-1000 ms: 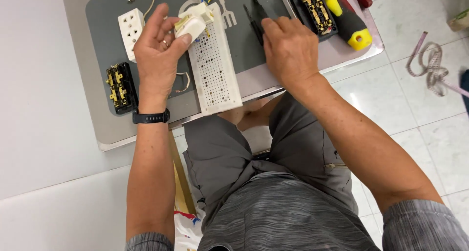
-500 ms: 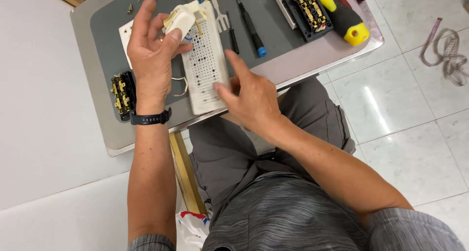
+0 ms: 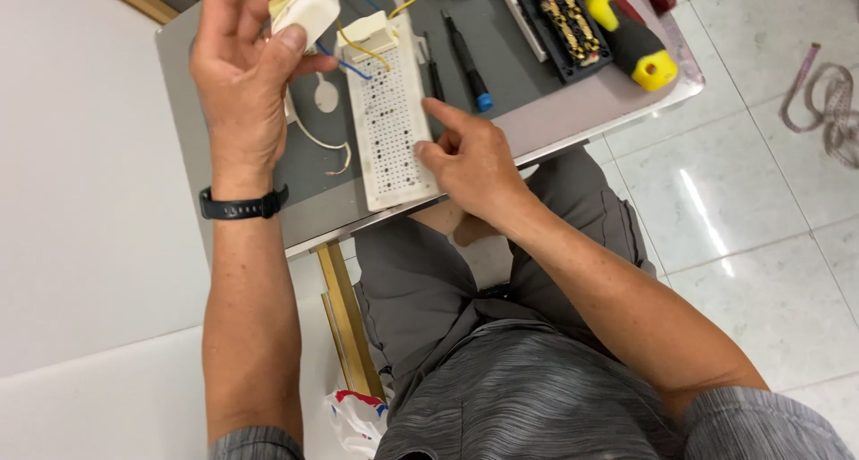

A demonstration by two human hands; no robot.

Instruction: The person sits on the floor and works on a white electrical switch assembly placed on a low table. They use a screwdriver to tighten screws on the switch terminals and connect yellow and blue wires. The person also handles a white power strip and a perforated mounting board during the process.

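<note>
A long white perforated panel (image 3: 386,124) lies on the grey tabletop (image 3: 519,75), reaching its near edge. My right hand (image 3: 470,160) rests on the panel's right edge, index finger stretched out along it. My left hand (image 3: 246,75) is raised above the table's left part and grips a small cream-white plastic part (image 3: 306,8) between thumb and fingers. Yellow and blue wires (image 3: 358,53) run from that part toward a white block (image 3: 369,35) at the panel's far end. A black band sits on my left wrist.
A blue-tipped black screwdriver (image 3: 465,57) lies right of the panel. A black and yellow handled tool (image 3: 631,44) and a black socket insert with brass contacts (image 3: 564,17) lie at the far right. A loose cable (image 3: 819,111) lies on the tiled floor.
My left hand has lifted the cream part higher and away from the panel. My right hand left the far tools, came back to the table's near edge and now rests on the panel's right side.
</note>
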